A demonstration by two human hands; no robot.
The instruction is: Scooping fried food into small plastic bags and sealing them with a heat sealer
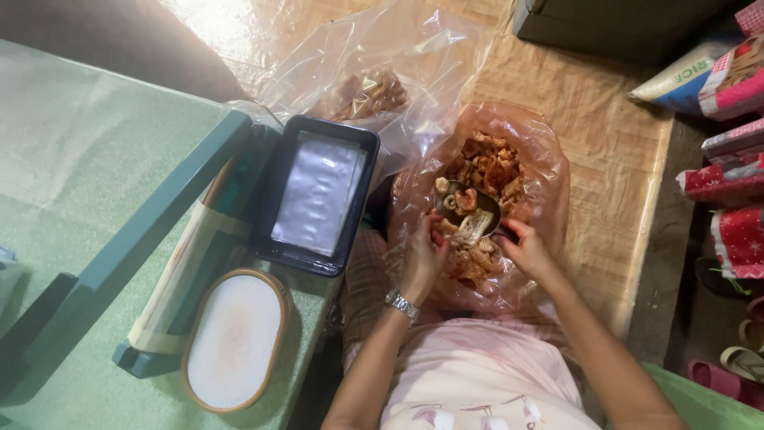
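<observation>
Two broad surfaces fill most of the view: a green table (87, 183) on the left and a tan woven mat (589, 127) on the floor to the right. Along the table's near edge lies a long green bar-shaped device (151, 231) with a rolled sheet (199, 263) beside it. At the top, a large clear plastic bag (398, 64) sits crumpled on the mat, with a few brown fried pieces (370, 94) inside. Below it, between the person's knees, an orange-tinted plastic bag (549, 167) stands open, full of brown crispy snack pieces (489, 167). On the table corner, just left of that bag, rests a black rectangular tray (274, 187) with a clear sachet (317, 195) lying in it, and nearer the person a white oval lid (235, 341) with a tan rim. Colourful packets (736, 151) and a sack (676, 80) crowd the right edge, with sandals (728, 374) below them.

Inside the orange-tinted bag, a small dark scoop-like bowl (477, 201) holds several snack pieces. The right hand (527, 248) grips its lower rim. The left hand (426, 251), a metal watch (401, 303) on its wrist, has fingers curled at the bowl's left edge, touching the pieces there; whether it pinches one cannot be told.
</observation>
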